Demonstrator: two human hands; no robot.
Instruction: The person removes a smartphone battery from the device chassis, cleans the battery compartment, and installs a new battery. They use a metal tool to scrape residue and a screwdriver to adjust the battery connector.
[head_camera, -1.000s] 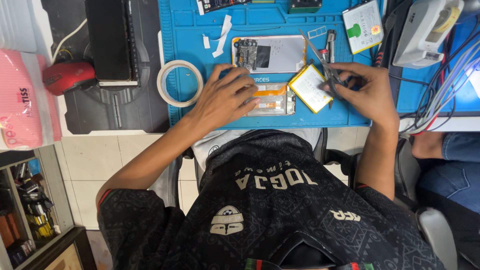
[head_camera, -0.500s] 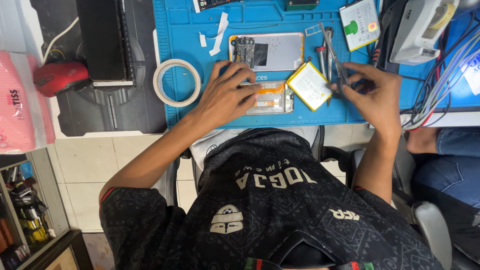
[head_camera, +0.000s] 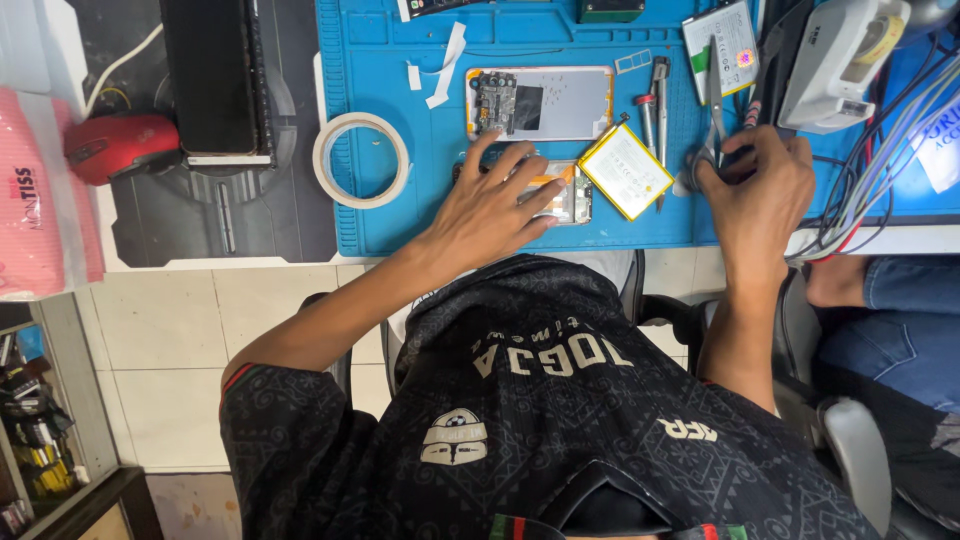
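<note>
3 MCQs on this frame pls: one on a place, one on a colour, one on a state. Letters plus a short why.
1. Where does the tape roll lie?
A. on the blue mat, on the side of the left hand away from the battery
B. on the red mouse
C. inside the opened phone

2. What colour edges the loose battery?
A. green
B. yellow
C. white

3. How does the opened phone lie?
A. closed, screen lit
B. standing upright
C. flat, back off, circuit board showing

Answers:
1 A: the roll lies flat on the mat, with the hand between it and the battery.
2 B: a yellow border frames the pale cell.
3 C: it lies flat above the left hand with its board bare.

The right hand grips scissors.
</note>
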